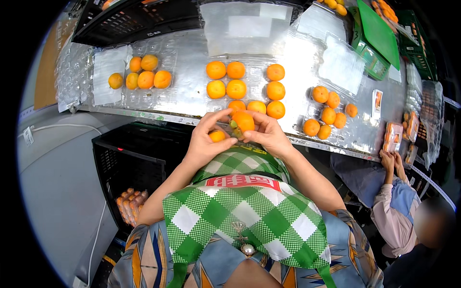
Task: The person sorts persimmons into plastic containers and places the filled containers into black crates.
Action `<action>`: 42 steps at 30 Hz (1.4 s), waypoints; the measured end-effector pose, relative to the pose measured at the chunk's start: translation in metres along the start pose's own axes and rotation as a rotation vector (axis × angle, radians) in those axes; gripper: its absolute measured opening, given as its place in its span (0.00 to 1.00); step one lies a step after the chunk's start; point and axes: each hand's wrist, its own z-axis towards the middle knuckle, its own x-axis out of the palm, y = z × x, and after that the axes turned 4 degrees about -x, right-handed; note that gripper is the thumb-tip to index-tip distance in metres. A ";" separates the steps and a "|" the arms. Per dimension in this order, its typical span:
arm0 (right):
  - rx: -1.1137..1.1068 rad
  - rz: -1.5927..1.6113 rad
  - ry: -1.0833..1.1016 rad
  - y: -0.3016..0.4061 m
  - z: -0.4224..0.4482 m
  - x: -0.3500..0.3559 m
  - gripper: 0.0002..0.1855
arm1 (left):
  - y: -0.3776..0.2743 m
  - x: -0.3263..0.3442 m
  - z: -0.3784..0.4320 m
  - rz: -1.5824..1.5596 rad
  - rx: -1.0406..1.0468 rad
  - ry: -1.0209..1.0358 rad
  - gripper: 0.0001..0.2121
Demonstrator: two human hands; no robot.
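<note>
A persimmon (245,120) is held between my two hands at the metal table's front edge, its green calyx turned to the left. My right hand (272,136) grips it with thumb and fingers. My left hand (201,140) has its fingertips at the calyx side, and a second persimmon (217,135) sits in its curled palm. Just beyond lies a clear plastic clamshell tray (256,73) with several persimmons in its cups. Some cups in its middle column hold no fruit. The near left part of the tray is partly hidden by my hands.
To the left, another clear tray (155,97) holds persimmons; a third group (328,116) lies right. A black crate (144,25) and a green bin (374,39) stand farther back. At right a co-worker's hands (390,162) touch a packed box (392,136). Below left is a black crate (133,144).
</note>
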 end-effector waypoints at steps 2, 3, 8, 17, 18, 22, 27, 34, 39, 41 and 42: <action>-0.029 -0.028 -0.022 0.003 0.002 0.008 0.30 | -0.002 0.000 0.003 0.142 0.056 -0.014 0.30; -0.043 -0.042 -0.034 0.003 0.004 0.012 0.30 | -0.003 0.002 0.005 0.195 0.101 -0.033 0.31; -0.039 -0.155 -0.080 0.001 0.006 0.015 0.28 | -0.001 0.001 0.007 0.275 0.110 -0.073 0.32; -0.635 -1.528 -0.307 0.004 0.013 -0.004 0.30 | 0.018 -0.014 -0.002 -0.375 -0.217 -0.198 0.26; -0.627 -1.539 -0.322 0.002 0.016 -0.001 0.30 | 0.018 -0.015 -0.003 -0.440 -0.247 -0.209 0.26; -0.597 -1.534 -0.393 -0.003 0.024 -0.001 0.30 | 0.023 -0.020 -0.006 -0.598 -0.275 -0.239 0.25; -0.507 -1.590 -0.427 0.003 0.017 -0.014 0.30 | 0.028 -0.023 -0.009 -0.639 -0.277 -0.230 0.26; -0.544 -1.586 -0.370 0.009 0.014 -0.022 0.30 | 0.029 -0.020 -0.011 -0.677 -0.280 -0.168 0.27; -0.350 -0.452 -0.279 0.015 0.002 -0.010 0.25 | 0.034 -0.024 -0.010 -0.786 -0.263 -0.085 0.24; -0.162 0.159 -0.197 0.015 0.000 -0.002 0.23 | 0.035 -0.023 -0.010 -0.807 -0.275 -0.084 0.24; -0.066 0.462 -0.149 0.016 -0.001 0.000 0.24 | 0.035 -0.023 -0.010 -0.817 -0.283 -0.091 0.24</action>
